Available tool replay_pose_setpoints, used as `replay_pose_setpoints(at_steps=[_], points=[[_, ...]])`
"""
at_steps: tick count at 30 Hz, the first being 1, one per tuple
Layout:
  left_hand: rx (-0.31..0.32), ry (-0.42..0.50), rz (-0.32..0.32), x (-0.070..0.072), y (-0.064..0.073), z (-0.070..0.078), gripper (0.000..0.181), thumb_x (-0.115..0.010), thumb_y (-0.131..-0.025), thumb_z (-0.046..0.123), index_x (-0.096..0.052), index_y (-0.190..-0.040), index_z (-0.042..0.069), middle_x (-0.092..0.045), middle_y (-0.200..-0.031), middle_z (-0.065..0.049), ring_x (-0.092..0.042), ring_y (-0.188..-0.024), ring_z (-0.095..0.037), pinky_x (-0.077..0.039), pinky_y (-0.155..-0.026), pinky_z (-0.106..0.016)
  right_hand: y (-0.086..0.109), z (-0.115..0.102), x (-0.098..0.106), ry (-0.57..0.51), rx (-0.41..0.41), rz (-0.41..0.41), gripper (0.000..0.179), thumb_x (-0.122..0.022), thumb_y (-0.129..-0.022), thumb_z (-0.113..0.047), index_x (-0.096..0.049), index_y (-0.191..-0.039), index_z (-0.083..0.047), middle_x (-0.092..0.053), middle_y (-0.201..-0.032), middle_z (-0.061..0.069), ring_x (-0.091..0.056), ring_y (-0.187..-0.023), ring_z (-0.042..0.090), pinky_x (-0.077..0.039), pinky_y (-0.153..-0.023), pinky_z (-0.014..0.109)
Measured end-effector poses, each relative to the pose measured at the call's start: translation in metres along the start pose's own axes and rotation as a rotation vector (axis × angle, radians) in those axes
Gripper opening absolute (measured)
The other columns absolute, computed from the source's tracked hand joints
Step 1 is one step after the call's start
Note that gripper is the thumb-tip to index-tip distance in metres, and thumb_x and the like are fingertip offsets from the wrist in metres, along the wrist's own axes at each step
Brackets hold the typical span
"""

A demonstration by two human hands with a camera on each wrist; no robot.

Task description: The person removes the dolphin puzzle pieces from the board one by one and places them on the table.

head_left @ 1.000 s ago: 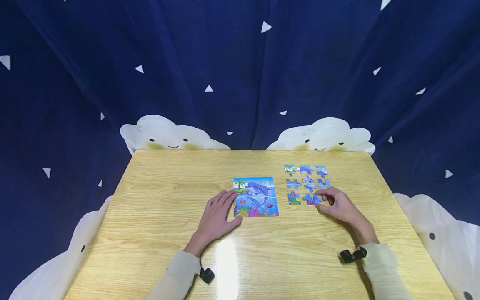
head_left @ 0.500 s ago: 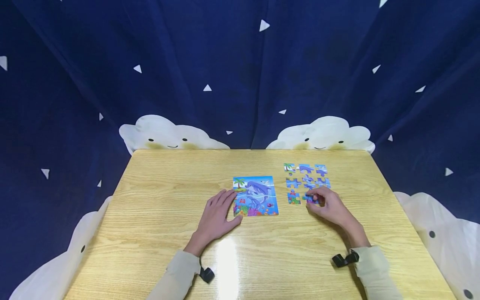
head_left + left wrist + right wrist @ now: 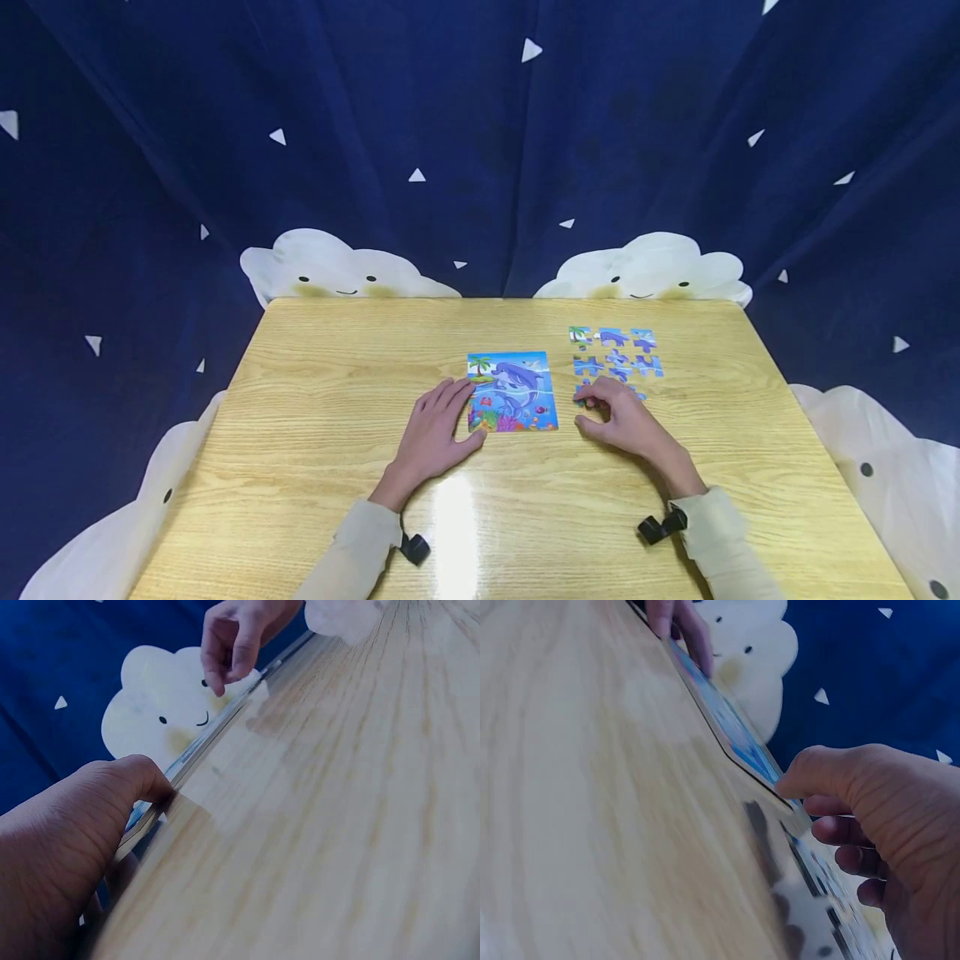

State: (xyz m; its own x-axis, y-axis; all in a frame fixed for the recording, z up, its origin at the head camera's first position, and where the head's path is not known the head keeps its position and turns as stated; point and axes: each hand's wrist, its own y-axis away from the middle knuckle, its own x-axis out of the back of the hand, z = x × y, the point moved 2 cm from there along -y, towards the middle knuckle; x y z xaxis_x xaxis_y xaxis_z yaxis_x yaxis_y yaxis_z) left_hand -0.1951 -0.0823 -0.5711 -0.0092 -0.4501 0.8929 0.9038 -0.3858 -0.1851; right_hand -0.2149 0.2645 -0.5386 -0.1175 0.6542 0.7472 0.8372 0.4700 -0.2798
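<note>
A square dolphin picture board lies flat near the middle of the table. My left hand rests at its left side, fingers extended on the edge and thumb by the lower left corner; in the left wrist view the thumb touches the board's edge. Right of the board, several matching jigsaw pieces lie apart in three rows. My right hand hovers at the front row, partly hiding its pieces. Its fingers are bent loosely and spaced from the thumb, and no piece shows between them.
The wooden table ends at a dark blue curtain with white triangles and cloud shapes. A narrow strip of bare wood separates the board from the loose pieces. Both wrists carry small black cameras.
My right hand has slid left along the front row, from the middle piece to the leftmost one. The left hand and the board stay in place.
</note>
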Motion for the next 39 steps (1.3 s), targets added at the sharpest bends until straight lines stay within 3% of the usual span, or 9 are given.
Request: replay_pose_setpoints(at_steps=[8,16,28,39], points=[[0.003,-0.015,-0.007,-0.001,0.000,0.000,0.083,-0.055,-0.094,0.065,-0.040,-0.163,0.021,-0.039,-0.166,0.003,-0.027,-0.157,-0.027,-0.028,-0.121,-0.054,-0.012,-0.016,-0.020,0.078,0.038,-0.062,0.034,-0.085,-0.085,-0.022,-0.078,-0.115,-0.009,-0.067,-0.104,0.002,-0.055,-0.087,0.016,-0.047,-0.075,0.032],[-0.008,0.001,0.007,0.000,0.000,0.000,0.082,-0.056,-0.094,0.065,-0.041,-0.162,0.021,-0.040,-0.166,0.003,-0.028,-0.157,-0.027,-0.028,-0.121,-0.054,-0.025,-0.025,-0.029,0.120,0.074,-0.093,0.034,-0.085,-0.086,-0.024,-0.079,-0.115,-0.007,-0.065,-0.100,0.003,-0.051,-0.085,0.017,-0.043,-0.075,0.033],[-0.025,0.001,0.034,-0.002,0.000,-0.001,0.082,-0.058,-0.094,0.063,-0.043,-0.161,0.018,-0.042,-0.164,0.000,-0.031,-0.155,-0.030,-0.030,-0.119,-0.056,-0.039,-0.025,-0.028,0.148,0.083,-0.159,0.031,-0.086,-0.087,-0.030,-0.080,-0.109,-0.009,-0.065,-0.099,0.001,-0.057,-0.088,0.016,-0.047,-0.077,0.035],[-0.007,-0.015,0.008,-0.003,0.000,-0.002,0.082,-0.055,-0.094,0.065,-0.041,-0.162,0.020,-0.041,-0.165,0.002,-0.029,-0.156,-0.027,-0.029,-0.120,-0.054,-0.043,-0.027,-0.028,0.174,0.073,-0.205,0.030,-0.086,-0.087,-0.034,-0.080,-0.107,-0.013,-0.067,-0.101,-0.001,-0.060,-0.097,0.018,-0.051,-0.085,0.041]])
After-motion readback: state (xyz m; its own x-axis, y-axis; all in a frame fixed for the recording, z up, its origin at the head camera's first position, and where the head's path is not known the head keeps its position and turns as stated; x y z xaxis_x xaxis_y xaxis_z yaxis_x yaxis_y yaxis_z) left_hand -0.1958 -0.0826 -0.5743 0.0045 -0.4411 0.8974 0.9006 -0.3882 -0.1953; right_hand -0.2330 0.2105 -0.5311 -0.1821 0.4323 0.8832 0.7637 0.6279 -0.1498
